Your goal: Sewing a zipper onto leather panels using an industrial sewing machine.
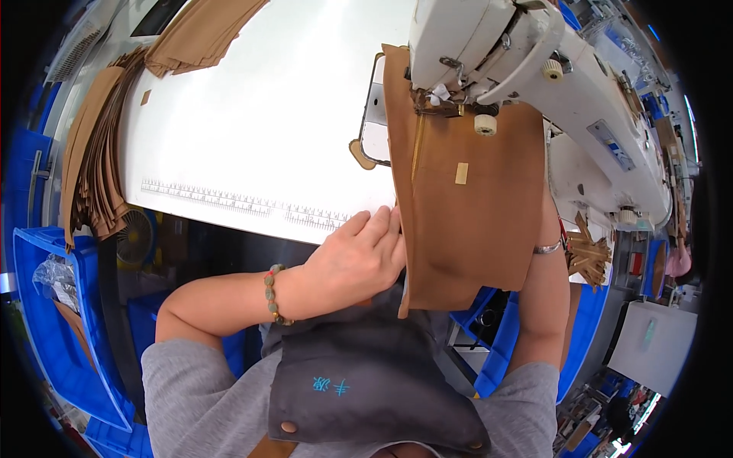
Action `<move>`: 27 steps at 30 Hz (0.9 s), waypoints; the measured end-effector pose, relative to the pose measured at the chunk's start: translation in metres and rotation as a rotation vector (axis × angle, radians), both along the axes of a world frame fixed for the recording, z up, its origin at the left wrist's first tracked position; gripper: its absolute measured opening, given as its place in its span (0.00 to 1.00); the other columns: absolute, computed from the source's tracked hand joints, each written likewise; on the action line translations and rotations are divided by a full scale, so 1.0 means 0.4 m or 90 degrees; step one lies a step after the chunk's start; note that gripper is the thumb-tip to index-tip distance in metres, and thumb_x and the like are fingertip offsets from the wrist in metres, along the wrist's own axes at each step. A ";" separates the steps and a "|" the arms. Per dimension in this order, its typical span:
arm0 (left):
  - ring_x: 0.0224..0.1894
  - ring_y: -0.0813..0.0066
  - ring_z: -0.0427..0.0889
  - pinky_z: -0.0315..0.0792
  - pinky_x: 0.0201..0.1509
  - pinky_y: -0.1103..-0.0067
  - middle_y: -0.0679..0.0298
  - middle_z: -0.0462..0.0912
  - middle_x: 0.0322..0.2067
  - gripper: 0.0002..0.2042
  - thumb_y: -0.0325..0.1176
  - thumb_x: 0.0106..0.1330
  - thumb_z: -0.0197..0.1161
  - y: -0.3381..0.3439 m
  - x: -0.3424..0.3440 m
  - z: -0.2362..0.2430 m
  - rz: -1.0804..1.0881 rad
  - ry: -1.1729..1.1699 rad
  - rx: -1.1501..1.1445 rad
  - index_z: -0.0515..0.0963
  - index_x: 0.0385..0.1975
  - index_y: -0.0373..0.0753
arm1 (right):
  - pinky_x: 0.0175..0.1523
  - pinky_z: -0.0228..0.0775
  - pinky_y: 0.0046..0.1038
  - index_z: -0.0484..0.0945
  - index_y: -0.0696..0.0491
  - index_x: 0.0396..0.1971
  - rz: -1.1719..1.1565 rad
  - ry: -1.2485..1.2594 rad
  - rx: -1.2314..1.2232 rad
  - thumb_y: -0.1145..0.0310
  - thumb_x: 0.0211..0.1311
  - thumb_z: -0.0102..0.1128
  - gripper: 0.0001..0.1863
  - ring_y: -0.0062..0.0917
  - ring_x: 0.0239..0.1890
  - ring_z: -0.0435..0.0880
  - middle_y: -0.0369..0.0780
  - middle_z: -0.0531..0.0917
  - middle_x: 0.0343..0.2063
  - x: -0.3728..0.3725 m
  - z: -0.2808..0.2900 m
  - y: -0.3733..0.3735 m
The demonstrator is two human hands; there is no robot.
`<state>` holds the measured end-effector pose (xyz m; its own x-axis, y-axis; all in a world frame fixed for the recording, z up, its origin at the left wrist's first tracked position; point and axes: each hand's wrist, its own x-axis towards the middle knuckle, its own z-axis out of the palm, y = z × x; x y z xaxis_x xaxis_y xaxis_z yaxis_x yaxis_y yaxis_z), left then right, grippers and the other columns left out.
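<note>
A large brown leather-like panel (481,217) lies under the needle area of a white sewing machine (611,114) and hangs over the table's front edge. Along its left side runs a folded border with a pale line, and a small yellowish patch (462,174) sits on its face. My left hand (359,256) is closed at this border, its outer fingers curled beside it; the thumb is hidden. On the far side, my right hand (550,214) reaches in at the panel's right edge. Its fingers are hidden behind the panel and machine.
Stacked brown pieces (95,160) droop over the table's left end, with more (202,34) at the back. A ruler scale (244,202) marks the white tabletop (259,114). Blue bins (72,328) stand below left. Brown strips (588,252) lie at the right.
</note>
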<state>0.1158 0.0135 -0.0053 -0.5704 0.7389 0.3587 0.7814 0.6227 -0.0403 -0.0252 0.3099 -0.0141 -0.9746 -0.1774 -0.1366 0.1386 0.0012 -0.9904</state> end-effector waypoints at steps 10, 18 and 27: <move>0.56 0.53 0.83 0.77 0.60 0.67 0.47 0.86 0.48 0.24 0.30 0.53 0.63 -0.008 0.000 0.002 -0.011 -0.043 0.025 0.80 0.50 0.23 | 0.44 0.78 0.25 0.80 0.62 0.56 -0.034 0.033 0.039 0.68 0.73 0.62 0.18 0.20 0.41 0.85 0.42 0.87 0.46 -0.044 -0.014 -0.036; 0.60 0.50 0.81 0.78 0.62 0.63 0.46 0.86 0.49 0.22 0.32 0.56 0.62 -0.010 0.020 -0.013 -0.002 -0.050 0.009 0.81 0.50 0.25 | 0.45 0.78 0.24 0.81 0.61 0.55 -0.231 0.144 0.197 0.69 0.72 0.63 0.16 0.19 0.42 0.84 0.40 0.87 0.46 -0.014 0.065 0.046; 0.65 0.51 0.79 0.74 0.67 0.58 0.52 0.82 0.58 0.23 0.36 0.59 0.62 -0.041 0.048 -0.044 0.005 -0.085 0.046 0.83 0.55 0.36 | 0.62 0.75 0.42 0.84 0.48 0.57 0.116 0.443 0.481 0.60 0.64 0.72 0.22 0.40 0.58 0.82 0.43 0.81 0.55 0.338 0.040 -0.172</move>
